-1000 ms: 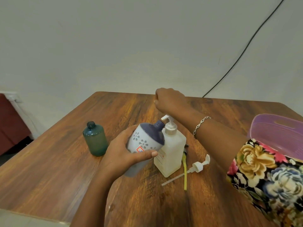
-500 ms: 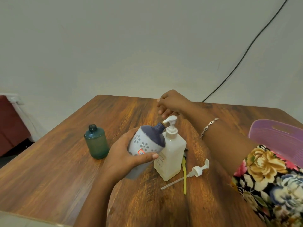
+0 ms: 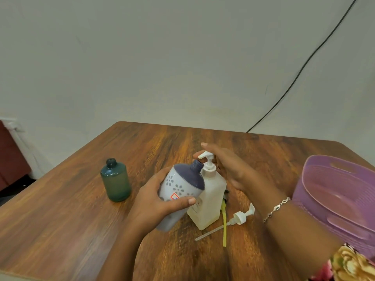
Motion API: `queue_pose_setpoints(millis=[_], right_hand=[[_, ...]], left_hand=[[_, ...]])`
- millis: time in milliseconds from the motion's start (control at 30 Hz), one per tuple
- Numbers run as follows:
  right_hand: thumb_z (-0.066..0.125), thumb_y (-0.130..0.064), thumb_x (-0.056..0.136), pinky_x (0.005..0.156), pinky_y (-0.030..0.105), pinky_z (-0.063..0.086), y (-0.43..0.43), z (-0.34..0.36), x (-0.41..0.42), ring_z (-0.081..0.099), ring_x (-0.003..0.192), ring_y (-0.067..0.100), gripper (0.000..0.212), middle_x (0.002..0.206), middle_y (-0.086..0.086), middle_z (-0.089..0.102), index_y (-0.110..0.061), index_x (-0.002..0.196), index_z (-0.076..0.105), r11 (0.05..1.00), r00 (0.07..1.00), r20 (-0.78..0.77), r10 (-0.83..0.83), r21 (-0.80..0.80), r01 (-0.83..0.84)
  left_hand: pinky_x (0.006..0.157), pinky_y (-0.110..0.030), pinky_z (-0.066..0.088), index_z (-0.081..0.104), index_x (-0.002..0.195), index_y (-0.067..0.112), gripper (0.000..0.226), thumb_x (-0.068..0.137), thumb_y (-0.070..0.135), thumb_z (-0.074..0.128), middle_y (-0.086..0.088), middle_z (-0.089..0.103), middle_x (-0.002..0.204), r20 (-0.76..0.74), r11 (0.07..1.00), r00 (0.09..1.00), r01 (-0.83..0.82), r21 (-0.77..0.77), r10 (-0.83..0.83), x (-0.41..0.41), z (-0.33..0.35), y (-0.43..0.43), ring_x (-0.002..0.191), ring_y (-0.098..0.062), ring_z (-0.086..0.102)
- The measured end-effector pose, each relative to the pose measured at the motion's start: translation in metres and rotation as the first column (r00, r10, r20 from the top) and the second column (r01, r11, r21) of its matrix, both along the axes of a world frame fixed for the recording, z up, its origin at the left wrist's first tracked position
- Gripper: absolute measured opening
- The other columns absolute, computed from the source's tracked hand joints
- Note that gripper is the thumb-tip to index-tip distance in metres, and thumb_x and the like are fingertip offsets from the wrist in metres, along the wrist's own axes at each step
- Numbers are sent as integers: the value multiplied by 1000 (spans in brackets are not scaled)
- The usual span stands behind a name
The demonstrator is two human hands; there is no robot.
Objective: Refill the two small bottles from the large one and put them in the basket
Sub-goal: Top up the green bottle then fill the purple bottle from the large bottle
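Observation:
My left hand [image 3: 154,201] grips a small white bottle with a dark purple top [image 3: 180,185], tilted so its open neck sits under the nozzle of the large cream pump bottle [image 3: 209,197]. That large bottle stands upright on the wooden table [image 3: 71,220]. My right hand [image 3: 231,167] hovers just behind its white pump head [image 3: 207,156], fingers loosely extended and holding nothing. A small green bottle [image 3: 115,180] with no cap stands upright to the left. The purple basket [image 3: 336,195] is at the right edge.
A loose white pump with its tube [image 3: 233,221] and a yellow strip [image 3: 224,226] lie on the table right of the large bottle. A black cable [image 3: 300,72] runs down the wall. The table's far edge meets the wall.
My right hand was a fist beyond the pump; it has opened and come down close behind the pump head. The left hand still holds the tilted bottle at the nozzle.

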State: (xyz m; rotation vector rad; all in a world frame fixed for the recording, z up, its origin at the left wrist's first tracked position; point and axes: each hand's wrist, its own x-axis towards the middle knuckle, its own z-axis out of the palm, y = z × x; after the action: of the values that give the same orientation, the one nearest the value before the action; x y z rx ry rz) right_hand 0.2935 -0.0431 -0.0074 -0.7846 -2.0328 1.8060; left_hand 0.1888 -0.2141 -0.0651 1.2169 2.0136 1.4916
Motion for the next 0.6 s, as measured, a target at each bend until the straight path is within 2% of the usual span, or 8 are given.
queue_pose_setpoints(millis=[100, 200, 267, 400, 500, 600], right_hand=[[50, -49, 87, 86, 38, 49, -4, -3, 2, 62, 85, 21, 39, 91, 8, 67, -14, 86, 67, 1000, 1000, 23, 8, -11, -8], [50, -55, 84, 85, 37, 49, -3, -7, 3, 63, 86, 20, 39, 93, 4, 67, -20, 94, 64, 1000, 999, 40, -6, -17, 7], [49, -56, 84, 91, 41, 48, -2, -9, 1, 63, 90, 22, 35, 95, 5, 67, -25, 93, 63, 1000, 999, 45, -13, -2, 13], [55, -63, 78, 100, 51, 43, -2, -12, -2, 62, 101, 30, 44, 108, 10, 65, -25, 98, 63, 999, 997, 79, -22, 35, 19], [52, -57, 82, 100, 53, 43, 0, -14, -2, 61, 102, 32, 37, 107, 12, 65, -24, 96, 63, 999, 995, 95, -4, 34, 1], [55, -59, 78, 100, 52, 43, 2, -13, 0, 61, 103, 31, 42, 108, 11, 66, -24, 97, 65, 999, 994, 103, 23, 22, -25]], left_hand=[[77, -24, 54, 47, 113, 51, 81, 38, 69, 73, 21, 61, 109, 15, 1000, 1000, -4, 19, 3, 0, 1, 0, 96, 1, 59], [72, -22, 54, 49, 113, 49, 80, 39, 68, 73, 21, 62, 107, 23, 1000, 1000, -2, 29, 2, -1, 2, 1, 94, 4, 59], [70, -20, 53, 49, 113, 49, 79, 40, 67, 73, 21, 62, 105, 22, 999, 1000, -6, 34, 5, -1, 3, 1, 93, 4, 60], [71, -22, 54, 49, 116, 47, 83, 39, 67, 73, 20, 62, 106, 31, 1000, 999, -7, 31, 6, -1, 1, 2, 93, 3, 60], [75, -25, 55, 49, 119, 46, 85, 40, 67, 73, 21, 62, 107, 35, 1000, 999, -11, 27, 10, -1, 0, 2, 94, 1, 60], [70, -20, 52, 50, 111, 50, 77, 39, 67, 73, 28, 61, 101, 34, 1000, 999, -8, 30, 7, 1, 0, 1, 92, 4, 60]])
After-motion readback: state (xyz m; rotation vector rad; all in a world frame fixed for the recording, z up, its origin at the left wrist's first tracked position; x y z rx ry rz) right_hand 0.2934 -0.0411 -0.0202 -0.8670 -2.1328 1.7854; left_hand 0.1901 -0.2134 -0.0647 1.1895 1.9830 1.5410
